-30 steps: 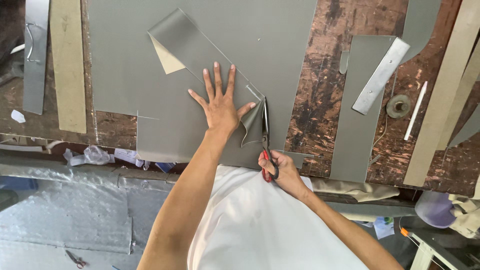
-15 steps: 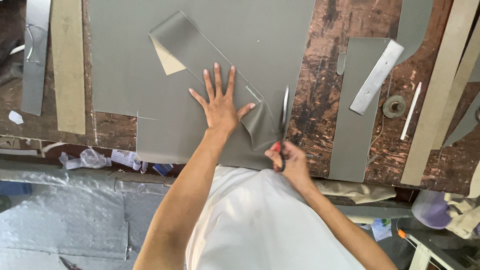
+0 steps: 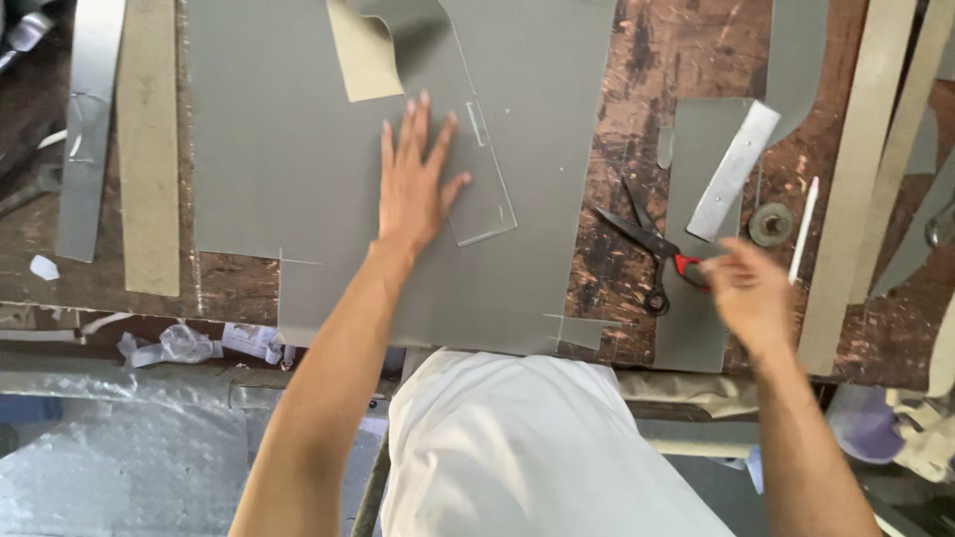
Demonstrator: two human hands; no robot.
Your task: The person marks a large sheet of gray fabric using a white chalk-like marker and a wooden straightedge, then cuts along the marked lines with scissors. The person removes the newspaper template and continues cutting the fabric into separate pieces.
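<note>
- left hand (image 3: 413, 184) spread flat on grey sheet (image 3: 288, 149), mid-desk
- right hand (image 3: 748, 293) loose, empty, beside scissors (image 3: 652, 249) lying near front-right edge
- cut notches visible; sheet mostly whole

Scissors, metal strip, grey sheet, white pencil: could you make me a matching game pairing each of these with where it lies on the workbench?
Things:
1. scissors
2. metal strip
3. large grey sheet
4. white pencil

Places:
A. under the flat left hand
B. slanted across the top of a narrow grey piece
C. just right of the small round roll
D. on the bare brown bench, red handles beside the right hand

Pairs: 1-D, 2-B, 3-A, 4-C
</note>
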